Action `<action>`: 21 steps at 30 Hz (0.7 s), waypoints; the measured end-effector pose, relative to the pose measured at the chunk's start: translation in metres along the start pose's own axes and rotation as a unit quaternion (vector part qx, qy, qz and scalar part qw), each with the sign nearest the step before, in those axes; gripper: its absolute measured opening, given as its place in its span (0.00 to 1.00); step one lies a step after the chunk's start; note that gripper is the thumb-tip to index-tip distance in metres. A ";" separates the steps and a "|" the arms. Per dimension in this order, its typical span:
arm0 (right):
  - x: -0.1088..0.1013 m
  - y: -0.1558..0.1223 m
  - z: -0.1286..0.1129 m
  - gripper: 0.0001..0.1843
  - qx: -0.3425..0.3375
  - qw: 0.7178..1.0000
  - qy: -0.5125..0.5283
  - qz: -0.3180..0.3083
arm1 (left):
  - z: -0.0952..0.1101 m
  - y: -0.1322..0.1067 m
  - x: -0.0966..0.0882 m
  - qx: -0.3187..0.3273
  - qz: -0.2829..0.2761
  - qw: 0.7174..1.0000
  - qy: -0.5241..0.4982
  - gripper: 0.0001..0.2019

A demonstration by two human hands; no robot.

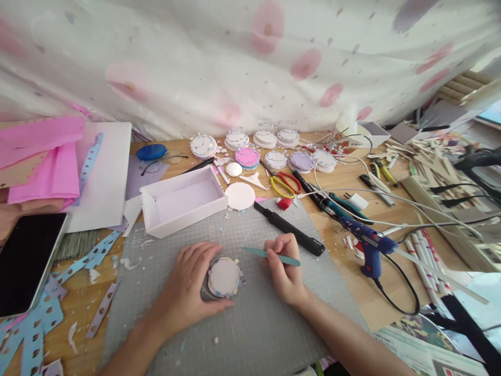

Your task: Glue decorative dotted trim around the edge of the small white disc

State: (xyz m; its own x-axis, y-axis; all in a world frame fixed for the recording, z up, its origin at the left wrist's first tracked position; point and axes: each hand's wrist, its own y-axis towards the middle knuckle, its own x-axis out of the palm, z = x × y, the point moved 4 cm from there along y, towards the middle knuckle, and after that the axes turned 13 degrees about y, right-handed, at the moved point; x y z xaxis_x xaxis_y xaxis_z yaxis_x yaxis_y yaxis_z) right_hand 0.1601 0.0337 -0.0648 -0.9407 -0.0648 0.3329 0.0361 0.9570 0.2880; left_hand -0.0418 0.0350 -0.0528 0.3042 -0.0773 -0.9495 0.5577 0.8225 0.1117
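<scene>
the left hand (pixel 186 284) is curled around the left side of a small round disc (pixel 224 277), thumb on the near side and fingers on the far side. the right hand (pixel 284 271) pinches a thin teal tool (pixel 288 259) like a pencil, its tip pointing left, apart from the disc. the disc is over the grey mat (pixel 274 329), near the middle. it looks like paper, so it is probably light and a bit stiff, but the tiny bits around its edge could bend or come off. best to hold it softly by the sides and not squash the edge. farther away are a white box (pixel 168 225) on the left, a black tool (pixel 293 232) on the right, and more round discs (pixel 264 139) at the far side.
</scene>
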 end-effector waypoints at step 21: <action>-0.006 0.003 0.000 0.02 0.028 0.999 0.003 0.033 | -0.002 -0.004 -0.004 -0.043 0.036 0.998 -0.023 0.42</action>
State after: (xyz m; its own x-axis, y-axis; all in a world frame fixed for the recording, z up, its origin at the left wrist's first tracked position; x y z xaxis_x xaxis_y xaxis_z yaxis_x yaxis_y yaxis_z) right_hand 0.1658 0.0370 -0.0664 -0.9350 -0.0016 0.3547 0.0798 0.9734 0.2149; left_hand -0.0464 0.0335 -0.0503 0.3779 -0.0399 -0.9250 0.4643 0.8725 0.1521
